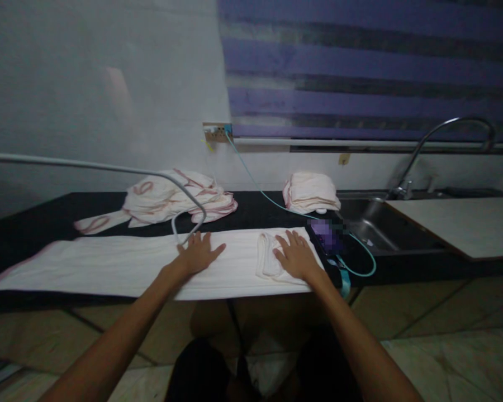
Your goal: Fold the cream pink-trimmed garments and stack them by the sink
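A long white cloth (104,265) with a pinkish edge at its left end lies flattened along the front of the black counter. My left hand (198,255) rests flat on its middle, fingers spread. Near the cloth's right end, my right hand (295,255) presses down with its fingers apart, partly over a small folded white cloth (269,258). The palm hides part of that smaller piece. A thin grey tube or cable (155,171) comes in from the left and bends down by my left hand.
Behind lie a crumpled heap of pink-edged cloths (171,195) and a folded cloth stack (311,191). To the right are a phone (327,237) on a teal cable (255,184), a steel sink (373,226), a curved faucet (421,145) and a pale board (465,220).
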{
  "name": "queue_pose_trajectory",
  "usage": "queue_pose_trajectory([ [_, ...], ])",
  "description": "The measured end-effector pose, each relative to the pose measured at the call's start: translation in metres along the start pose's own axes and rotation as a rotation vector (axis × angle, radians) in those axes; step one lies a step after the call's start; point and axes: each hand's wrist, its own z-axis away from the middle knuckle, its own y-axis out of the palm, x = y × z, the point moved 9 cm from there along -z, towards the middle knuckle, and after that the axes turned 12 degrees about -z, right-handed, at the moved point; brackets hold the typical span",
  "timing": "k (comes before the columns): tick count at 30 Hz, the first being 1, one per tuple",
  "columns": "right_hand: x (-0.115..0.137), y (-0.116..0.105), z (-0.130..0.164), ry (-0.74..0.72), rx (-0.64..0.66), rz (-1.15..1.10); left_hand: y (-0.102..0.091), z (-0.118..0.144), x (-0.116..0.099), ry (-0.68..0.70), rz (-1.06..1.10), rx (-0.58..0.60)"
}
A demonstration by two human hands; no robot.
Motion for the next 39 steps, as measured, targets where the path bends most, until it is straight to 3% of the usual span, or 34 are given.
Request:
queue_pose_trajectory([
  [2, 0.000, 0.000, 0.000, 0.005, -0.005, -0.019, -0.019, 0.000, -0.015, 0.098, 0.041, -0.073],
  [5, 0.002, -0.007, 0.000, -0.017, -0.061, -0.086, -0.060, 0.012, -0.066, 0.341, 0.151, -0.290],
  [7, 0.008, -0.022, 0.002, -0.077, -0.171, -0.188, -0.084, 0.027, -0.106, 0.485, 0.284, -0.411],
  [9, 0.010, -0.045, 0.008, -0.125, -0.339, -0.332, -0.100, 0.043, -0.140, 0.518, 0.421, -0.485],
  [11, 0.003, -0.067, 0.018, -0.110, -0.520, -0.457, -0.104, 0.058, -0.169, 0.506, 0.492, -0.478],
  [13, -0.007, -0.081, 0.033, -0.053, -0.665, -0.533, -0.098, 0.074, -0.197, 0.529, 0.490, -0.397],
  [17, -0.022, -0.088, 0.069, -0.007, -0.835, -0.668, -0.082, 0.107, -0.238, 0.660, 0.392, -0.286],
  [24, -0.047, -0.074, 0.101, 0.089, -0.883, -0.900, -0.087, 0.131, -0.274, 0.832, 0.307, -0.342],
  [31, -0.066, -0.059, 0.094, 0.149, -0.820, -1.040, -0.043, 0.122, -0.276, 0.933, 0.088, -0.112],
  [35, -0.082, -0.046, 0.085, 0.139, -0.795, -1.315, -0.048, 0.119, -0.271, 1.048, 0.175, -0.045],
  [39, -0.089, -0.044, 0.078, 0.118, -0.801, -1.482, -0.066, 0.109, -0.261, 0.934, 0.475, -0.073],
])
